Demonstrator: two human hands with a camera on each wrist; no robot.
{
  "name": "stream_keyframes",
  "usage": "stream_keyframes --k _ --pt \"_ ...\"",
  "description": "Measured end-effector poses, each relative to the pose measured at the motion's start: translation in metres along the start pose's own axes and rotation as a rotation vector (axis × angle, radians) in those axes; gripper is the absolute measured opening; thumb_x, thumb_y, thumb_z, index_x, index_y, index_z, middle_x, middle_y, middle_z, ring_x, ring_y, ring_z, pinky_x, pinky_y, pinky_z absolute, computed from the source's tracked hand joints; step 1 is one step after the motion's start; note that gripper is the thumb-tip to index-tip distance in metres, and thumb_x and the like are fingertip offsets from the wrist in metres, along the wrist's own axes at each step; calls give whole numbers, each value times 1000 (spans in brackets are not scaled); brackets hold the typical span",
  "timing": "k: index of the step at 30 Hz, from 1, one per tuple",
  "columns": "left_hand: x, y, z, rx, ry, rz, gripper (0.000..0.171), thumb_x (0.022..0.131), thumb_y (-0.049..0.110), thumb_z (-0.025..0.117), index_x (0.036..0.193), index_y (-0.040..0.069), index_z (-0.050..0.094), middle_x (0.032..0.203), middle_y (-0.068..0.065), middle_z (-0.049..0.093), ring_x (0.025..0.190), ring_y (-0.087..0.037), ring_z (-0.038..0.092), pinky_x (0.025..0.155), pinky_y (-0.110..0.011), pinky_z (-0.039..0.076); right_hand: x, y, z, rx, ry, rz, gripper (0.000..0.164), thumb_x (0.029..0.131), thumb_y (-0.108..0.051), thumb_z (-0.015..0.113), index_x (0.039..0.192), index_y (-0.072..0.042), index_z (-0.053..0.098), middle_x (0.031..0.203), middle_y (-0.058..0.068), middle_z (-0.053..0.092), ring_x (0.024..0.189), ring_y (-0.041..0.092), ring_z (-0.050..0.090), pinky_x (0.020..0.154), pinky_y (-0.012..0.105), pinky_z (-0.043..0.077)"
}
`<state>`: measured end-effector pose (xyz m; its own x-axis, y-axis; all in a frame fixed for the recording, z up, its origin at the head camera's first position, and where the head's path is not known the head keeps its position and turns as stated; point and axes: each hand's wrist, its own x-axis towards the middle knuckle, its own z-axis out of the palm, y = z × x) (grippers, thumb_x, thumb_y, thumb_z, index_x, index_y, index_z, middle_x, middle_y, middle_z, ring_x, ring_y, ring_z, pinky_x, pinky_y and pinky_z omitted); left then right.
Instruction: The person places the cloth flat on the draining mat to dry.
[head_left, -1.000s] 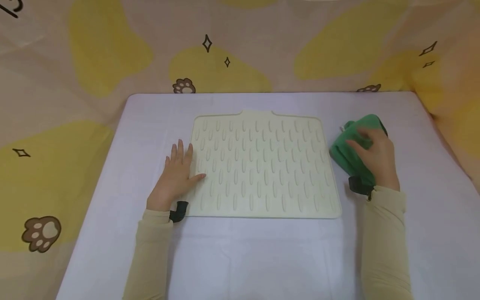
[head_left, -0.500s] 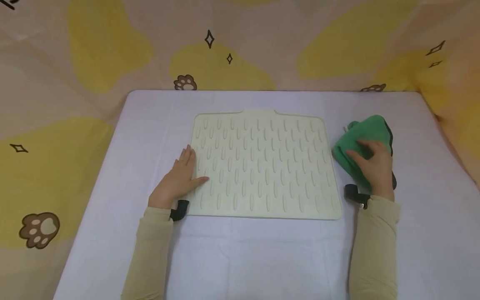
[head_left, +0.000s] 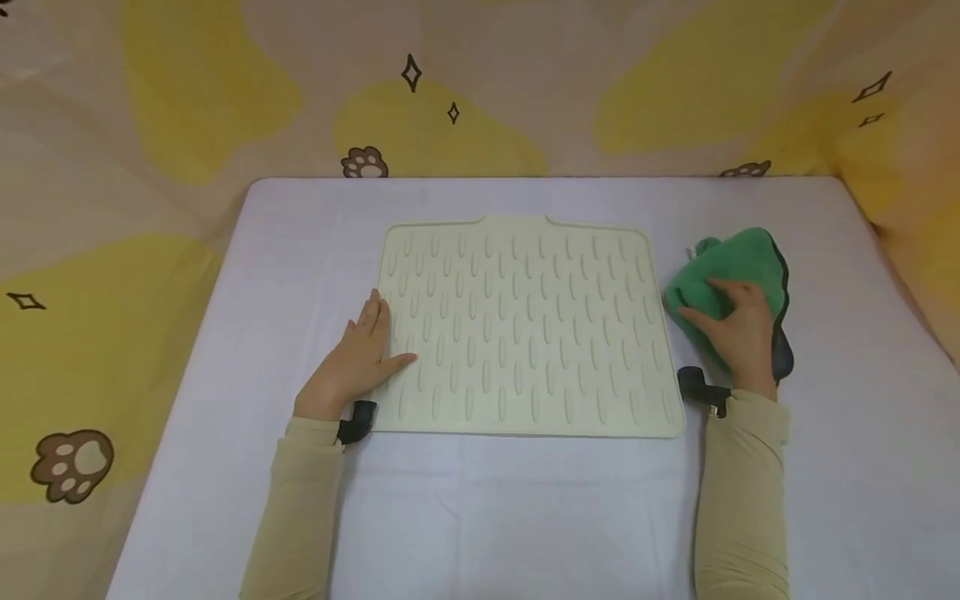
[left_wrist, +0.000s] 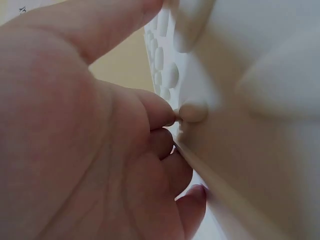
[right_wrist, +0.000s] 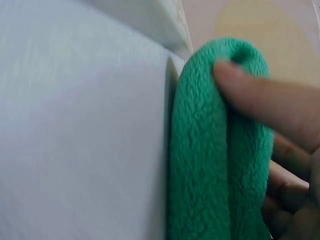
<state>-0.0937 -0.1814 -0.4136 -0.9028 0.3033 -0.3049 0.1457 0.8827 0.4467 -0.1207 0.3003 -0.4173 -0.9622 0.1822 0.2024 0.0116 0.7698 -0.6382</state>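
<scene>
A cream mat (head_left: 517, 333) with rows of raised oval ridges and a tab at its far edge lies flat on the table. My left hand (head_left: 348, 362) rests on the mat's left edge, thumb spread over the ridges; the left wrist view shows the palm (left_wrist: 110, 150) with the fingertips by the mat's edge. Right of the mat, a folded plush green cloth (head_left: 738, 258) with a dark edge lies bunched. My right hand (head_left: 738, 333) grips it from above with bent thumb and fingers. In the right wrist view, the thumb presses into the cloth's (right_wrist: 200, 150) fold.
A white-covered table (head_left: 510, 517) extends around the mat and cloth. Patterned fabric (head_left: 480, 83) stands as a backdrop behind and at the sides. A black wrist camera (head_left: 701, 387) sits between the right sleeve and the mat's right edge.
The cloth's near right part has spread out, showing more dark edge. My right hand has shifted slightly left and nearer, its thumb moving left over the cloth. The left fingers have drawn together.
</scene>
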Motion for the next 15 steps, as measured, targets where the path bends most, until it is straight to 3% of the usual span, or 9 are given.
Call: stream_keyframes --k 8,11,15 --pt "2 -3 1 15 -4 0 90 96 39 52 144 -12 -3 152 -22 -20 141 -31 -12 112 -54 3 -1 1 3 49 111 8 34 82 -4 71 113 8 63 119 29 54 115 43 48 100 51 34" --pt "2 -3 1 11 -2 0 90 96 40 53 144 -12 -3 152 -22 -20 141 -30 -12 112 -54 4 0 2 4 60 158 -4 28 83 -4 70 108 9 66 113 27 58 110 40 51 97 44 37" --pt "2 -3 2 10 2 1 90 96 40 53 144 -12 -3 152 -22 -20 141 -31 -12 112 -55 4 -1 1 4 87 221 -1 21 85 -4 68 102 8 68 102 17 63 96 6 53 88 27 38"
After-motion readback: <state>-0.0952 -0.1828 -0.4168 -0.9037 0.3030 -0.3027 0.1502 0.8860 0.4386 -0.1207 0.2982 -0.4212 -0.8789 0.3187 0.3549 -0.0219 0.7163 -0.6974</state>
